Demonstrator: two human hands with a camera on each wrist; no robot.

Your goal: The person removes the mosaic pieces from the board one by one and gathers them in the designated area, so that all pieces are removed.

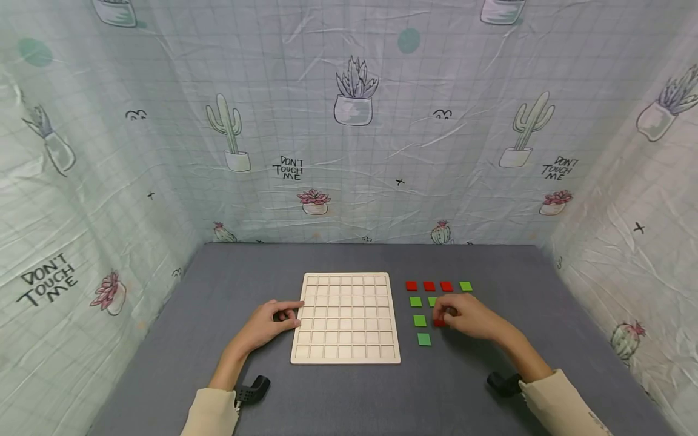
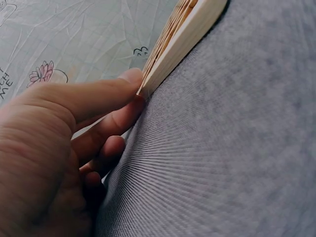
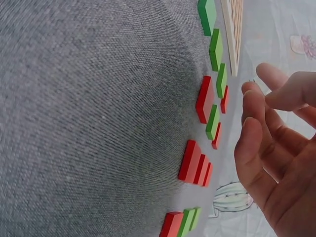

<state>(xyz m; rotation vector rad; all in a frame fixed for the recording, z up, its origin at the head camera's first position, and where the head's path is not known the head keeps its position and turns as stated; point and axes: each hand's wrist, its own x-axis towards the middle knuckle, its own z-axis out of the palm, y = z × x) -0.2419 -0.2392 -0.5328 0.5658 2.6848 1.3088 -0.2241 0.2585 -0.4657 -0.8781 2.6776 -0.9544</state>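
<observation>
My left hand [image 1: 268, 321] reaches the left edge of a pale wooden grid board [image 1: 345, 318]. Its index fingertip and thumb touch that edge while the other fingers bend under; the board's side [image 2: 170, 61] shows close up in the left wrist view. Over the small square tiles to the board's right hovers my right hand [image 1: 469, 315], fingers loosely bent and nothing seen between them. Below its fingertips lies a red tile [image 1: 439, 323], which also shows flat on the cloth in the right wrist view. The hand hides part of the tiles from the head view.
Three red tiles [image 1: 429, 286] and a light green tile [image 1: 466, 286] form the back row. Another light green tile [image 1: 419, 321] and a darker green tile [image 1: 424, 340] lie nearer. Grey cloth [image 1: 338, 399] covers the table, and printed fabric [image 1: 354, 151] hangs behind and at the sides.
</observation>
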